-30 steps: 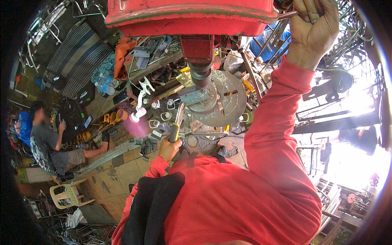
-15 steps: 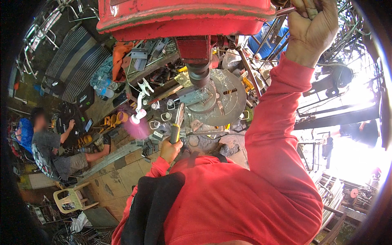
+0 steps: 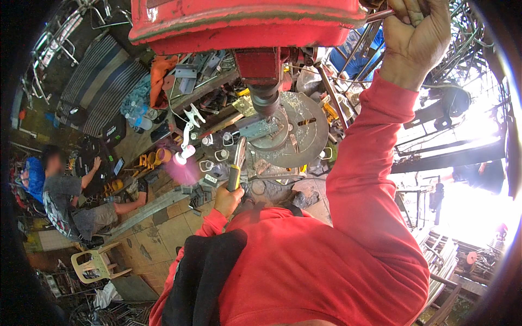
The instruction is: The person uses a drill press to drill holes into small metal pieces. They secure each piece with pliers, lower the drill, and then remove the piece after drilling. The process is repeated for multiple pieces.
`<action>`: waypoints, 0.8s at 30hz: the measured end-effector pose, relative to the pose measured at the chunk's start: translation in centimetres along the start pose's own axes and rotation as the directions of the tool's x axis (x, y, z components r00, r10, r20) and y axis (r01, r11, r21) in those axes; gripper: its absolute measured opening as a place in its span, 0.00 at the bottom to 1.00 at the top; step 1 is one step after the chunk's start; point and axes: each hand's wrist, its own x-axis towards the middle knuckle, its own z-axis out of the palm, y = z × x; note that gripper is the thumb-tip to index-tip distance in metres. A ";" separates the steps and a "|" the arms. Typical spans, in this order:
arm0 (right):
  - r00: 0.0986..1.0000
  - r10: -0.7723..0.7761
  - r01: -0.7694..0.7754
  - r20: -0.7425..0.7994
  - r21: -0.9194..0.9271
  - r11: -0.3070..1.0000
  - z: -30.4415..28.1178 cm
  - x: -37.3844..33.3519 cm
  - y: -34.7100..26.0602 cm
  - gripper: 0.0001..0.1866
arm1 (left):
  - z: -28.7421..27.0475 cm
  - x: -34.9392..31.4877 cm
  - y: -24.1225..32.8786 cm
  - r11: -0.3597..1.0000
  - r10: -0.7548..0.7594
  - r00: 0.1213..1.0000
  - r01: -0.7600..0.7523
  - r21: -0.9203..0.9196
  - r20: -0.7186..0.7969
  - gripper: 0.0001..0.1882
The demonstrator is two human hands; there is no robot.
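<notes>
My left hand (image 3: 228,199) is closed around the yellow-and-black handles of a pair of pliers (image 3: 237,163). The jaws point away from me and meet the near end of a flat metal bar (image 3: 255,129). This bar lies on the round slotted table (image 3: 312,130) of a red drill press (image 3: 244,24), under its chuck (image 3: 265,100). Raised at the upper right, my right hand (image 3: 416,32) has its fingers curled round a metal feed lever (image 3: 380,16) at the side of the press head. Bright metal shavings are scattered around the bar; the drill tip is hard to make out.
A white lamp (image 3: 187,152) on an arm stands left of the table. Past it runs a cluttered bench (image 3: 190,98). Another person (image 3: 68,195) sits at the far left, near a cream plastic chair (image 3: 95,266). Metal rods (image 3: 440,271) are stacked at the right.
</notes>
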 end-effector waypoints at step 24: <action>1.000 -0.006 0.005 -0.014 -0.015 1.000 0.2 -0.2 0.2 0.12 | -0.2 0.4 -0.1 1.000 -0.002 1.000 0.002 0.015 -0.002 0.04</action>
